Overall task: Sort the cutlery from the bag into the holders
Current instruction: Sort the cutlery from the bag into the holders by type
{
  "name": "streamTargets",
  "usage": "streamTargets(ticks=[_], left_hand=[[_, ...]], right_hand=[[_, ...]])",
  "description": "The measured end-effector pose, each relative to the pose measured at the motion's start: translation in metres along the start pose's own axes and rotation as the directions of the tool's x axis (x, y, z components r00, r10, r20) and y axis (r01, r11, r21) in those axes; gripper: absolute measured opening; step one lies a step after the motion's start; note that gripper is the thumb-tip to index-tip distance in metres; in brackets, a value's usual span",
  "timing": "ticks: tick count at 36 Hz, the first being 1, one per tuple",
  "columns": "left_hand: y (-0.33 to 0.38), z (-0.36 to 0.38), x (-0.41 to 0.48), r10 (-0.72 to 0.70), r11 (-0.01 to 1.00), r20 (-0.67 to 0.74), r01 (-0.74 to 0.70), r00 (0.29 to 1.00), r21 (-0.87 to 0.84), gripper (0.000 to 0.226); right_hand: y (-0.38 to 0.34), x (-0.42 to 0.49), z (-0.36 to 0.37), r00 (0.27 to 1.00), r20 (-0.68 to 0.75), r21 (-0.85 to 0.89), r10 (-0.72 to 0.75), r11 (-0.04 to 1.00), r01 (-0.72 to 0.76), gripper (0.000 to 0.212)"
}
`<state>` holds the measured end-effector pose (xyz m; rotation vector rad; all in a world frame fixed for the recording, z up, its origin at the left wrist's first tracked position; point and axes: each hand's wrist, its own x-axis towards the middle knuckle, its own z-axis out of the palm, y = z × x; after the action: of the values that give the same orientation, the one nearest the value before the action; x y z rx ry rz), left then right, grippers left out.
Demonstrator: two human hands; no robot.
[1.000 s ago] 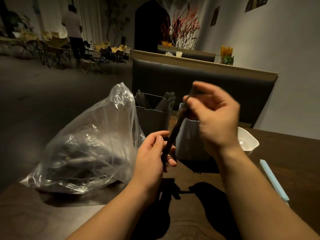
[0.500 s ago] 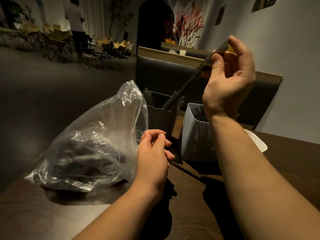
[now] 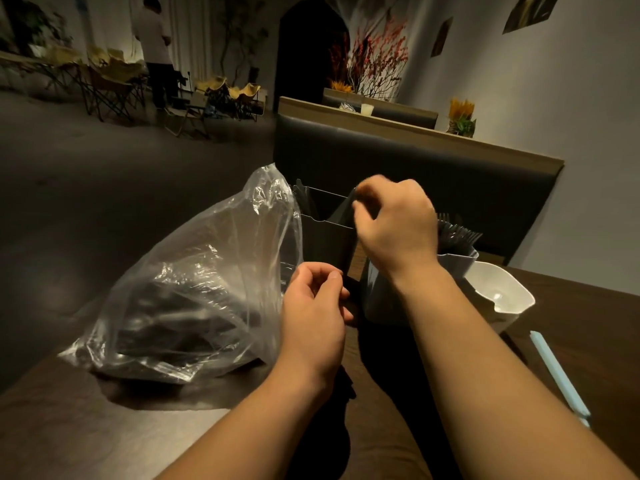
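On the table's left side: a clear plastic bag lies slumped with its mouth turned toward the holders; dark cutlery shows through the film.
Dark holder: stands upright just right of the bag's mouth, with dark pieces leaning in its left and right corners.
White holder: just right of the dark one, largely behind the right forearm; dark forks stick up out of it.
Right hand: raised over the dark holder's right rim, fingers curled down beside the pieces standing there. It is blurred, so whether it pinches one cannot be told.
Left hand: lower and nearer, in front of the dark holder and against the bag's edge; fingers loosely curled, thumb by the forefinger, nothing seen in it.
Hands: apart, right above left.
White dish: right of the white holder.
Pale blue stick: flat on the table, far right.
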<state>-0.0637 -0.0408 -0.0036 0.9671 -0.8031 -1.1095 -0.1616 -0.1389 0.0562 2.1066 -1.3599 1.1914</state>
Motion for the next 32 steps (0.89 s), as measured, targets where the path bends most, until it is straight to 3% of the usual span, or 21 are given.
streamTargets(ticks=[3,5,6,9,11,12,14,16,18,21,25,28,31,32], left_hand=[[0.002,0.0,-0.002,0.058,0.997,0.044,-0.06,0.997,0.038,0.014],[0.005,-0.003,-0.003,0.228,0.941,0.134,-0.254,0.964,0.224,0.013],[0.008,-0.005,-0.004,0.313,0.859,0.209,-0.37,0.927,0.355,0.011],[0.029,-0.014,-0.01,0.42,0.454,0.415,-0.582,0.807,0.674,0.009],[0.053,-0.022,-0.019,0.394,0.159,0.505,-0.598,0.768,0.785,0.014],[0.064,-0.027,-0.024,0.345,0.029,0.531,-0.574,0.774,0.818,0.016],[0.081,-0.045,-0.028,0.22,-0.189,0.532,-0.499,0.818,0.845,0.027],[0.096,-0.066,-0.031,0.066,-0.344,0.463,-0.415,0.884,0.842,0.045],[0.108,-0.085,-0.036,-0.028,-0.419,0.393,-0.367,0.919,0.831,0.05],[0.123,-0.104,-0.049,-0.093,-0.496,0.35,-0.348,0.932,0.795,0.05],[0.132,-0.117,-0.062,-0.209,-0.639,0.257,-0.33,0.944,0.694,0.058],[0.138,-0.126,-0.065,-0.271,-0.671,0.193,-0.329,0.943,0.665,0.068],[0.147,-0.134,-0.066,-0.324,-0.653,0.174,-0.353,0.93,0.67,0.069],[0.149,-0.137,-0.065,-0.337,-0.642,0.175,-0.362,0.925,0.675,0.071]], right_hand=[[-0.005,-0.002,-0.004,0.994,0.109,-0.247,-0.003,0.969,0.03,0.027],[-0.005,-0.003,-0.004,0.976,0.213,-0.276,0.042,0.961,0.019,0.038],[-0.004,-0.004,-0.005,0.968,0.246,-0.246,0.055,0.969,0.008,0.042],[-0.008,-0.011,-0.012,0.992,0.123,-0.023,0.027,0.999,-0.024,0.039],[-0.017,-0.019,-0.024,0.999,-0.05,0.198,0.018,0.98,-0.007,0.022],[-0.024,-0.023,-0.03,0.998,-0.05,0.349,0.041,0.937,-0.022,0.016],[-0.041,-0.027,-0.042,0.987,0.151,0.64,0.059,0.755,-0.143,0.017],[-0.059,-0.031,-0.046,0.929,0.368,0.763,-0.034,0.583,-0.28,0.026],[-0.074,-0.034,-0.042,0.873,0.464,0.745,-0.148,0.599,-0.294,0.03],[-0.092,-0.037,-0.027,0.782,0.576,0.628,-0.238,0.742,-0.237,0.032],[-0.109,-0.034,-0.01,0.693,0.691,0.442,-0.206,0.879,-0.18,0.03],[-0.122,-0.03,-0.003,0.538,0.814,0.371,-0.218,0.908,-0.193,0.024],[-0.136,-0.022,-0.005,0.297,0.934,0.161,-0.198,0.976,0.143,0.036],[-0.137,-0.018,-0.007,0.258,0.953,0.082,-0.157,0.957,0.279,0.038]])
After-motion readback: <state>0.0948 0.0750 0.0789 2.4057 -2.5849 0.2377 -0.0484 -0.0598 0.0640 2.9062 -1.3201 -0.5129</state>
